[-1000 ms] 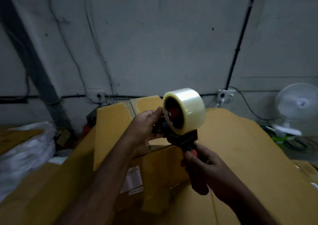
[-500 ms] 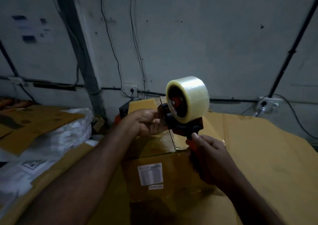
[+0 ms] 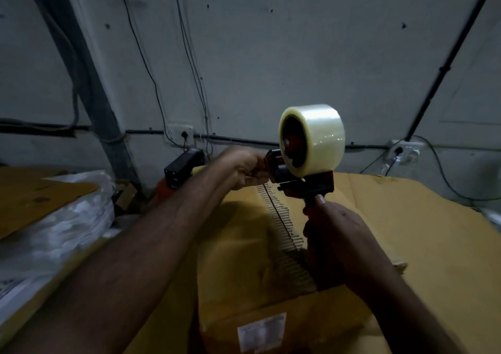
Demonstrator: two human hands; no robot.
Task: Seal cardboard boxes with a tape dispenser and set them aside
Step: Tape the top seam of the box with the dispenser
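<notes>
The tape dispenser (image 3: 303, 174) is held up in the air, just above the cardboard box (image 3: 244, 245). The right hand (image 3: 336, 234) has its grip wrapped tight round the handle. The left hand (image 3: 244, 170) pinches the front end. The dispenser looks hard and light, so the handle is the best place to hold.

We cannot read the blurred label (image 3: 261, 332) on the cardboard box (image 3: 238, 245), which the bottom edge cuts off. The right hand (image 3: 341, 234) hides the handle of the tape dispenser (image 3: 311, 188). Whether the left hand (image 3: 244, 169) pinches anything, we cannot tell.
</notes>
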